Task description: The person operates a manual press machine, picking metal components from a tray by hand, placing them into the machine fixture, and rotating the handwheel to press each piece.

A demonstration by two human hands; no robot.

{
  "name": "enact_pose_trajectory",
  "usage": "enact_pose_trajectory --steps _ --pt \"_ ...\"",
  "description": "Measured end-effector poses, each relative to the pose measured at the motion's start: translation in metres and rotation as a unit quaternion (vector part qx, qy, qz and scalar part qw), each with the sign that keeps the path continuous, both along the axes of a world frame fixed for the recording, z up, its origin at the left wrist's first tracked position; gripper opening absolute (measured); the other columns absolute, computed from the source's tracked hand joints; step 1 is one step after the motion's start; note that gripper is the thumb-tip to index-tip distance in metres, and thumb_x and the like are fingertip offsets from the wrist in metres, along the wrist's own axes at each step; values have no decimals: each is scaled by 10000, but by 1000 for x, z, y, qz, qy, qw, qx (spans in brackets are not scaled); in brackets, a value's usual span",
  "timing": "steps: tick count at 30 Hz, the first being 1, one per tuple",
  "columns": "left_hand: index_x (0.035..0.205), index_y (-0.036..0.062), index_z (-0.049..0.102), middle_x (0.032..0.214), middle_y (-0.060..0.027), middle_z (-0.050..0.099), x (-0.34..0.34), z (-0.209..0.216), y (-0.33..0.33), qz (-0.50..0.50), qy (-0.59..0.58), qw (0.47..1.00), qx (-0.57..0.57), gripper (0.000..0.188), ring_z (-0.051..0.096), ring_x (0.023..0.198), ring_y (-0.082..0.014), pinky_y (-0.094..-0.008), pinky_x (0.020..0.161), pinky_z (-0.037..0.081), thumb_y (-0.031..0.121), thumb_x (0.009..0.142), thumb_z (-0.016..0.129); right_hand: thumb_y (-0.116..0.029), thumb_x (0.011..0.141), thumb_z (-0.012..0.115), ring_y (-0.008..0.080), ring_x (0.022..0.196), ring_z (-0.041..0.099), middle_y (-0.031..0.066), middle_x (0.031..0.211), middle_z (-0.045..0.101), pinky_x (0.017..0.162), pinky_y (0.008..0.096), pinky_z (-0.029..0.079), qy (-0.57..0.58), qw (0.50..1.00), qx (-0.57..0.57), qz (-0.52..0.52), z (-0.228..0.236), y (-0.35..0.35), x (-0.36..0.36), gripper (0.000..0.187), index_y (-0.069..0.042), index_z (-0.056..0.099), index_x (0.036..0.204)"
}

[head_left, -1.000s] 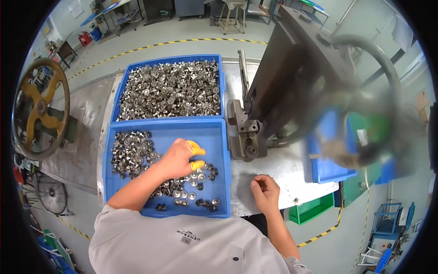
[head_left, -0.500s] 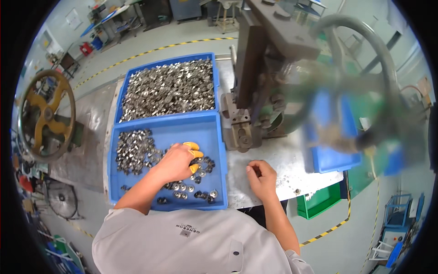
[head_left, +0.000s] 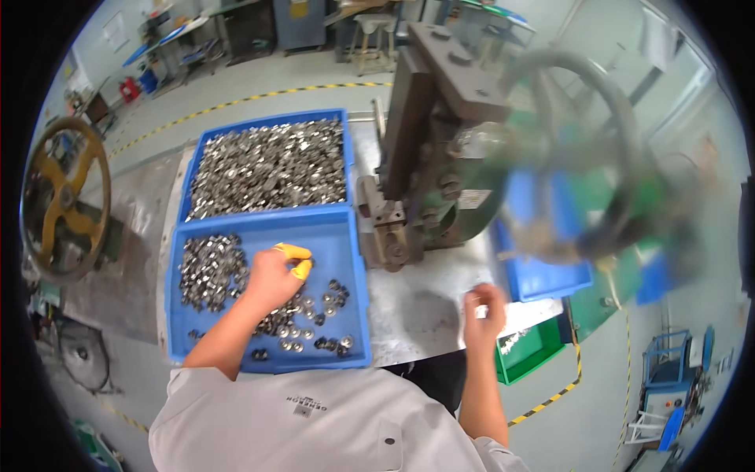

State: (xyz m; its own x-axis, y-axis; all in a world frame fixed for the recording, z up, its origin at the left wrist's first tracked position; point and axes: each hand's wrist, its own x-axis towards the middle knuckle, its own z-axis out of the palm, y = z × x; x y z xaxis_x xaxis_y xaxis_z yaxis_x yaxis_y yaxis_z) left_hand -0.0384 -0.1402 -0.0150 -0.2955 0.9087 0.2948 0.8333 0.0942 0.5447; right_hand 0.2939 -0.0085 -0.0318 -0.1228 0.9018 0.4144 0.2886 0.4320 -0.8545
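Observation:
My left hand (head_left: 274, 275), with yellow covers on its fingertips, is over the lower blue tray (head_left: 318, 224). Thumb and fingers are drawn together in a pinch; whatever lies between them is hidden. Under and beside it are small round metal parts (head_left: 212, 271), heaped at the tray's left and scattered singly toward its front right. Over the metal table's front part, right of the press (head_left: 393, 236), my bare right hand (head_left: 484, 311) has its fingers curled toward the thumb. A pale spot shows within that curl, but I cannot make out whether it is a held part.
A second blue tray (head_left: 344, 157) full of metal parts adjoins the first at the back. The press's large handwheel (head_left: 621, 157) is blurred at the right, before another blue tray (head_left: 543, 279). A green bin (head_left: 523, 370) sits below the table edge. A yellow-spoked wheel (head_left: 67, 197) stands left.
My left hand has drawn back from the scattered parts, its fingers closing together. My right hand has moved right, away from the press toward the green bin. The whole view has shifted slightly.

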Motion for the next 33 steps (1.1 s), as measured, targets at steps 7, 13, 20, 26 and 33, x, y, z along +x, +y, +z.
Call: enact_pose_trajectory --steps 7,13,20,26,33 --pt "1003 -51 605 921 -165 620 -1 15 31 44 -693 718 42 236 616 751 -246 -325 715 549 -56 774 546 -43 809 597 170 917 502 95 1028 530 812 262 405 121 973 159 -114 130 55 28 382 -23 462 1166" --pt "1073 -82 547 961 -194 582 -3 2 36 79 -782 614 81 321 616 768 -274 -362 739 565 -96 752 548 -45 809 615 158 848 518 72 918 554 803 251 416 230 969 26 -90 109 101 8 310 -28 478 1087" --pt "1094 -110 516 996 -206 588 -2 -1 32 80 -736 668 72 334 626 821 -282 -350 767 562 -105 762 548 -45 791 642 137 749 528 36 828 556 763 257 444 262 959 98 -39 97 101 4 196 -55 509 935" --pt "1118 -113 496 1027 -217 587 4 1 33 55 -745 661 68 336 635 826 -292 -342 763 565 -69 793 569 -30 799 642 144 785 533 48 862 553 811 274 450 225 970 75 -57 100 96 9 236 -49 491 979" --pt "1140 -105 487 1011 -206 599 4 1 30 66 -738 669 54 344 640 810 -282 -336 721 572 -15 825 590 -26 804 635 147 826 541 57 900 562 843 280 438 276 955 95 -56 91 98 5 236 -46 491 990"
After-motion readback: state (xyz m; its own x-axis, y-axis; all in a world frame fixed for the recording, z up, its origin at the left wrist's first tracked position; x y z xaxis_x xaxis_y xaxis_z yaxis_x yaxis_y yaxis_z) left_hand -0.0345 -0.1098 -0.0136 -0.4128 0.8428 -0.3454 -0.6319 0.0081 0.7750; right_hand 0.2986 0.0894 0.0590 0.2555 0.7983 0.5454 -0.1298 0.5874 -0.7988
